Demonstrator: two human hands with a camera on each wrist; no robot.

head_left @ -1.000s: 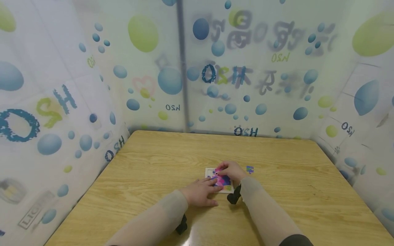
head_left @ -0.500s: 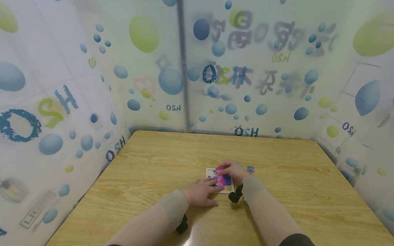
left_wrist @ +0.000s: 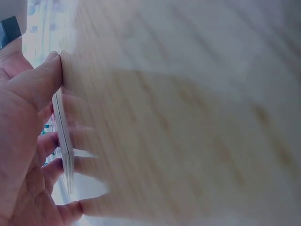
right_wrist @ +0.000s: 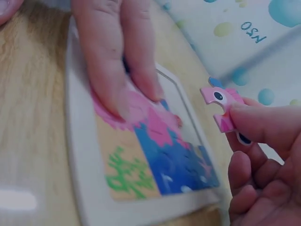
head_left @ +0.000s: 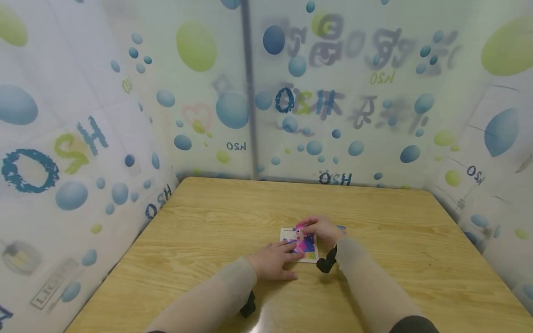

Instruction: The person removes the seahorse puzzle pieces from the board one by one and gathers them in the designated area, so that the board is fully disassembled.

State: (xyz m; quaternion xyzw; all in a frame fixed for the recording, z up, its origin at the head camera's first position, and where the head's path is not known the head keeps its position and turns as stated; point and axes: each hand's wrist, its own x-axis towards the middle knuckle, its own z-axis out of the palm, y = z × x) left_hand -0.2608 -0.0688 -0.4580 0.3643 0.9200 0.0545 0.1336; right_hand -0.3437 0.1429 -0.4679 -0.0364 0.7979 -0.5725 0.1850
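My left hand (head_left: 275, 261) lies with spread fingers over a white-framed jigsaw puzzle (head_left: 318, 260); in the right wrist view two fingertips (right_wrist: 113, 101) press on its pink picture pieces. That view also shows blue and sandy parts of the picture and a bare stretch of board along the far side. Just above the puzzle, my right hand (head_left: 326, 230) pinches a pink puzzle piece (right_wrist: 226, 100) with a printed eye between thumb and fingers. The piece is tilted up, apart from the board. In the left wrist view, the left-hand fingers (left_wrist: 47, 143) reach over the puzzle's edge.
Another puzzle piece (head_left: 342, 228), blue and green, lies on the wooden table (head_left: 233, 208) beyond my right hand, which partly covers it. Printed curtains (head_left: 354, 115) stand around the table's back and sides. A black strap device (head_left: 326, 261) hangs at the right wrist.
My right hand has moved a little to the right with the pink piece, and now partly covers the loose blue-green piece. The left hand stays in place on the puzzle.
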